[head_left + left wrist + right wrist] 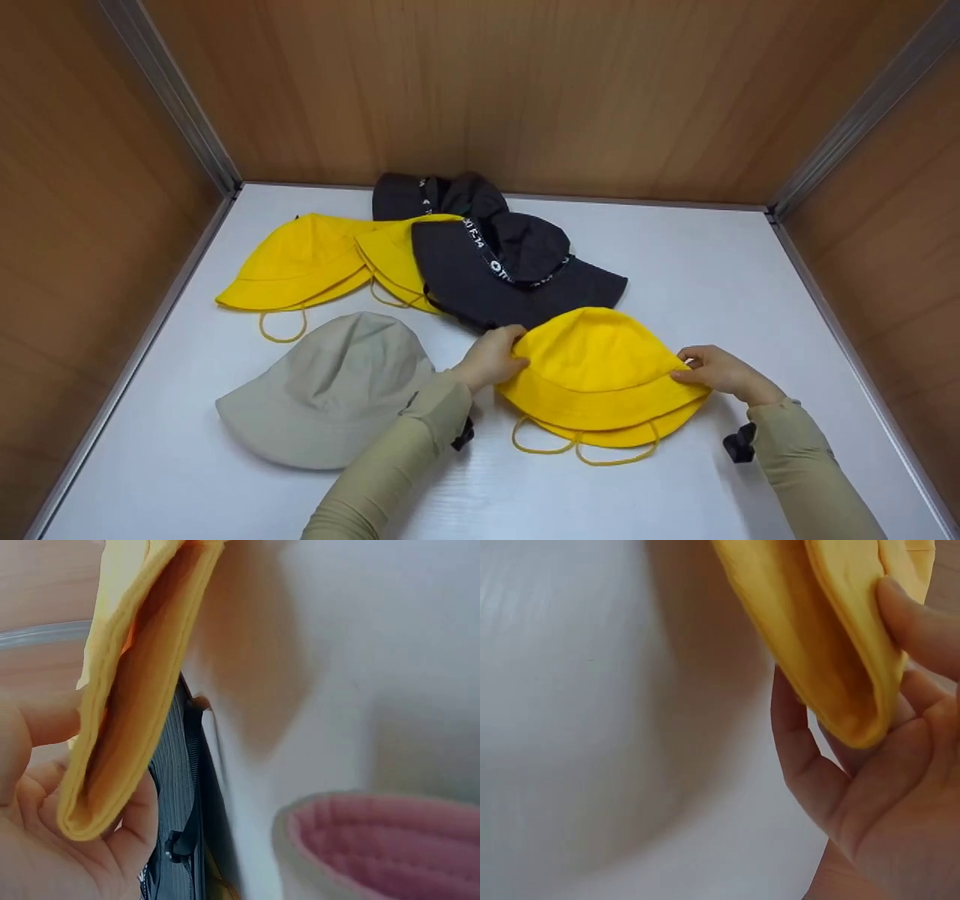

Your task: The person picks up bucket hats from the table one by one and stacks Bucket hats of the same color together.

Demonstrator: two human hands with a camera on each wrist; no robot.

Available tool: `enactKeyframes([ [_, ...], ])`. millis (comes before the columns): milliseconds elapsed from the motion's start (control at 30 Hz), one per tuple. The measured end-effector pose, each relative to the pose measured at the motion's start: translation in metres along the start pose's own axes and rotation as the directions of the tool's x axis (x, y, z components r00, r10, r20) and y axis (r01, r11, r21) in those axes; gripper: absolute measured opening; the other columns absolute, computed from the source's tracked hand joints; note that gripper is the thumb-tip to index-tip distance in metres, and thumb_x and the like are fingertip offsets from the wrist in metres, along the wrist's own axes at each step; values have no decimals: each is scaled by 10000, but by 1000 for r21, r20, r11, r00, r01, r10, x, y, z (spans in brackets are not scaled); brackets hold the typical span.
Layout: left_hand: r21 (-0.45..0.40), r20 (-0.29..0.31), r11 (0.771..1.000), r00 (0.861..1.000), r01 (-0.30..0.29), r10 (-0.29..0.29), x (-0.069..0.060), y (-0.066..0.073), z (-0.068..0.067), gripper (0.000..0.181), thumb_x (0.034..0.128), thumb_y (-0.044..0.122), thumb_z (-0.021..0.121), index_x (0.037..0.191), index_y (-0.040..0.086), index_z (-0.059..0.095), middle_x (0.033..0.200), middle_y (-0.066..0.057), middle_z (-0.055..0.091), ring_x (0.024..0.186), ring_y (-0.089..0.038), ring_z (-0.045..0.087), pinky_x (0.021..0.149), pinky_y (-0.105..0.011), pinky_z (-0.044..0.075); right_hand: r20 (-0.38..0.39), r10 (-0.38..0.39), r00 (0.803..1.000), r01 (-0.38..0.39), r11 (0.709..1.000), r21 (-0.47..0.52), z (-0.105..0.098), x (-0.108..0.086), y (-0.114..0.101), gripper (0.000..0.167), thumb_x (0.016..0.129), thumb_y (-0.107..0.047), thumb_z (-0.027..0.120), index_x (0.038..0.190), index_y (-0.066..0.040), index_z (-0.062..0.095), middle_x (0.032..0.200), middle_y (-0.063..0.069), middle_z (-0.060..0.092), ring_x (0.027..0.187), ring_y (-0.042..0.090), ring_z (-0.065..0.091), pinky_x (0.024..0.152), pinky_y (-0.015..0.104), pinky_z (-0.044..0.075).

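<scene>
Left fingers (pixel 514 367) and right fingers (pixel 691 376) pinch one of three yellow hats (pixel 600 367), near two black (pixel 517 296), one beige (pixel 341 397).

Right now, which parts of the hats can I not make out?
Head view: right side of the middle yellow cloth bucket hat, covered by the front black cloth hat.
Head view: lettering on the rear black cloth hat, too small.
Head view: lower right edge of the grey cloth hat, behind the left olive sleeve.
Left wrist view: rest of the held yellow cloth hat, cut off by the top edge.
</scene>
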State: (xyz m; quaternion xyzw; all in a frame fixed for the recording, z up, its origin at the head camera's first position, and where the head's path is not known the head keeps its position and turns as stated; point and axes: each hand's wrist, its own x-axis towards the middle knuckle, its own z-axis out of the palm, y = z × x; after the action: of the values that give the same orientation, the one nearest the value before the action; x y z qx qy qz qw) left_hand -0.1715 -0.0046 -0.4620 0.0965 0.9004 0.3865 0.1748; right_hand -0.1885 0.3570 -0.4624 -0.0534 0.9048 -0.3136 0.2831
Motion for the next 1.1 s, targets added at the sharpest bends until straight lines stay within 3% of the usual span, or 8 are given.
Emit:
enactKeyframes([
  [167, 49, 30, 998, 999, 34, -35, 0, -3, -2, 351, 889, 132, 656, 1221, 43, 584, 1171, -101, 626, 1033, -214, 574, 943, -364, 469, 57, 7, 998, -6, 1000, -14, 7, 1, 1, 302, 893, -292, 643, 999, -19, 570, 779, 1, 508, 726, 160, 458, 657, 288, 345],
  [333, 109, 56, 994, 998, 13, -19, -2, -6, -8, 343, 885, 129, 661, 1208, 36, 597, 1168, -108, 628, 1048, -233, 580, 947, -373, 464, 85, -11, 996, 13, 1000, -24, 11, 4, 1, 283, 887, -267, 651, 974, -17, 554, 722, -16, 428, 694, 152, 411, 632, 280, 310],
  [667, 133, 42, 991, 998, 34, -40, -4, -12, -12, 386, 885, 133, 659, 1243, 15, 575, 1215, -129, 612, 1110, -264, 570, 975, -393, 448, 40, -12, 999, 12, 1000, 7, 21, 9, -2, 271, 916, -288, 617, 995, -33, 575, 800, 1, 511, 731, 159, 457, 654, 288, 350],
  [1100, 170, 14, 982, 996, 81, -85, -2, -29, -11, 307, 855, 164, 691, 1123, 23, 639, 1062, -120, 662, 902, -235, 587, 833, -379, 490, -22, -9, 1000, 10, 1000, 3, 28, 11, -3, 290, 903, -265, 627, 1029, -7, 586, 834, 31, 501, 770, 184, 444, 658, 295, 345],
])
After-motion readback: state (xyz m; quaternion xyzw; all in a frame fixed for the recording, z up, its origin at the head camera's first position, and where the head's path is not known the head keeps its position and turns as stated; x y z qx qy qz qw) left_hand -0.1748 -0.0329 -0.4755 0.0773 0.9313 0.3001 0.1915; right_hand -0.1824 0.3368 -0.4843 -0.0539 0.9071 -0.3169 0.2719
